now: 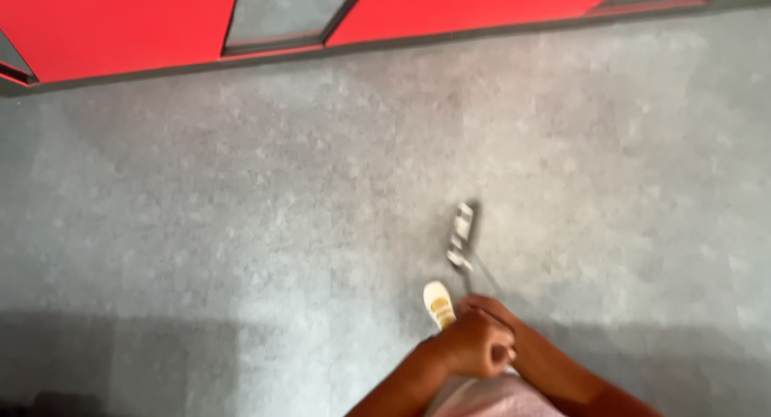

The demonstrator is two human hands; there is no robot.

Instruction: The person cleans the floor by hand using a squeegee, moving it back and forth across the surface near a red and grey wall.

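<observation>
- Pale pink cloth (482, 397) shows at the bottom edge, directly below the grip; it appears to be the person's own clothing.
- Left hand (474, 346) is a closed fist clamped round the upper end of a putter; thumb side faces up.
- Right hand (491, 309) lies just beyond the left and touches it, also wrapped on the handle. Its fingers are mostly hidden, so how tight its hold is cannot be fully judged.
- Shoe (439, 303), cream with a yellow patch, stands on the floor just left of the grip.
- Shaft (480, 272) runs forward and down from the hands, thin and blurred.
- Head (461, 236), silver metal, sits at the far end of the shaft, ahead of the grip, at or just above the floor; contact cannot be told.
- Floor (241, 224) is mottled grey, with a darker shadow band to the left of the grip.
- Red panels (120, 24) with grey openings run along the far edge, well beyond the club.
- Progress, as a judgement: address position is taken with both hands set; no ball is visible, so the stage of any stroke cannot be fixed.
</observation>
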